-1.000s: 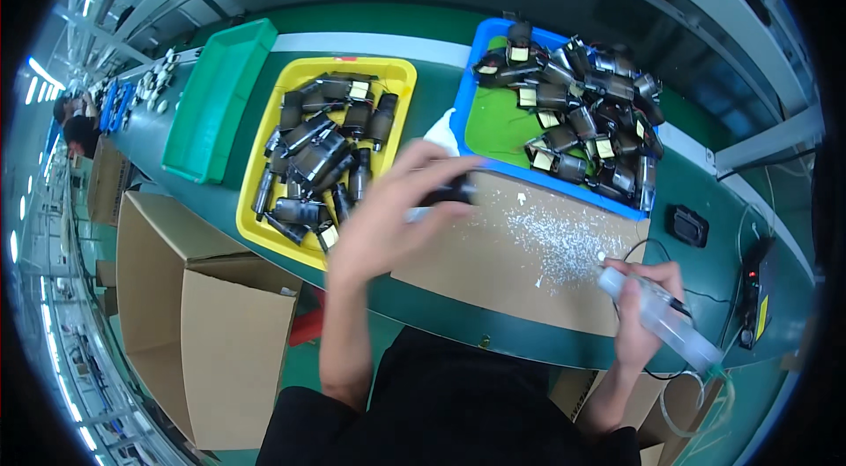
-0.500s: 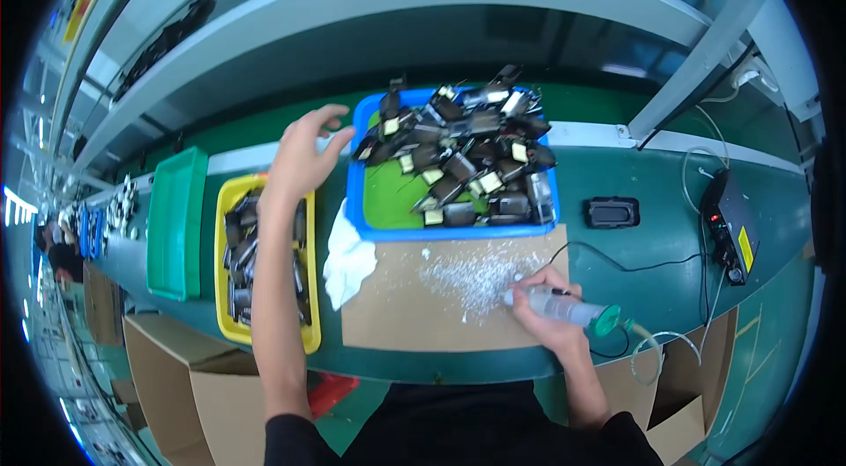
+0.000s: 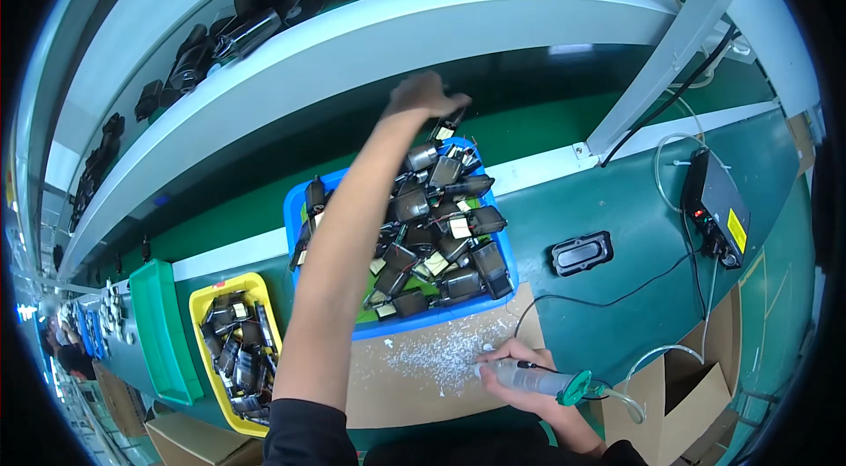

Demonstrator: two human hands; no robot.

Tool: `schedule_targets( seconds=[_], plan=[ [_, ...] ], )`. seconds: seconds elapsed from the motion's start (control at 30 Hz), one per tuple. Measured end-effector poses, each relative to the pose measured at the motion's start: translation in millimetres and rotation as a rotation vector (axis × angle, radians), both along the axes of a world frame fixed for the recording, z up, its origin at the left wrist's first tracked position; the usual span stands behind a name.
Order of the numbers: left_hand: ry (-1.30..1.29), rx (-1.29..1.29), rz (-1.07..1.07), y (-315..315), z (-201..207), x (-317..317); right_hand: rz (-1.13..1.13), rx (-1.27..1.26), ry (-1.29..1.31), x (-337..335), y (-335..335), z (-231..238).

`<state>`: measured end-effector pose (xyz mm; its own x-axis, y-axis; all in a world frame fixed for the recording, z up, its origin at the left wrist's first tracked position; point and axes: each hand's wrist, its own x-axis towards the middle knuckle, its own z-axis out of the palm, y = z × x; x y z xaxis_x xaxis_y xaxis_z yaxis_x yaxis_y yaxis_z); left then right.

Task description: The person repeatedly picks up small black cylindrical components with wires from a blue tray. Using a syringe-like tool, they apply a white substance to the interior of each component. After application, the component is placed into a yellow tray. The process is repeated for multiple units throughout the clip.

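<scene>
My right hand (image 3: pixel 520 380) is wrapped round a clear dispensing syringe (image 3: pixel 539 378) with a green cap and a hose at its back end. The tip points left, over small white bits (image 3: pixel 436 358) scattered on a cardboard sheet (image 3: pixel 397 404). My left hand (image 3: pixel 425 97) is stretched over the far edge of a blue tray (image 3: pixel 401 325), its fingers smeared by motion. Just under it is a dark part (image 3: pixel 448 126); whether the fingers grip it I cannot tell. Several dark plastic parts with wires and pale yellow pads (image 3: pixel 410 204) are heaped in the tray.
Left of the tray stand a yellow bin (image 3: pixel 271 312) of dark parts and a green tray (image 3: pixel 163 325). A black frame-like piece (image 3: pixel 582 253) and a black control box (image 3: pixel 716 206) with cables lie right. A shelf (image 3: pixel 352 47) with dark parts crosses above; an open carton (image 3: pixel 670 417) stands lower right.
My left hand has moved right and away from me, from the tray's left corner to above its far edge. The view has shifted. My right hand still holds the syringe.
</scene>
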<state>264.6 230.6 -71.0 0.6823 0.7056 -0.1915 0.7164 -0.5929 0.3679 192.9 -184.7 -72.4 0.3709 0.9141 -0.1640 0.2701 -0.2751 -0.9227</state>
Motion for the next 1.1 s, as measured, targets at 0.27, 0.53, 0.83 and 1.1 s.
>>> schedule_targets(
  seconds=[0.27, 0.53, 0.83, 1.1],
  plan=[
    [-0.082, 0.359, 0.110, -18, 22, -33, 0.053, 0.053, 0.027, 1, -4, -9],
    [-0.116, 0.343, 0.227, -137, 55, -220, 0.096, 0.113, 0.024, 3, -4, -11],
    [-0.462, 0.487, 0.294, -235, 44, -292, 0.106, 0.271, -0.047, -11, -12, -12],
    [-0.337, 0.416, 0.529, -312, -33, -384, 0.038, 0.250, -0.046, -27, -18, -11]
  ],
)
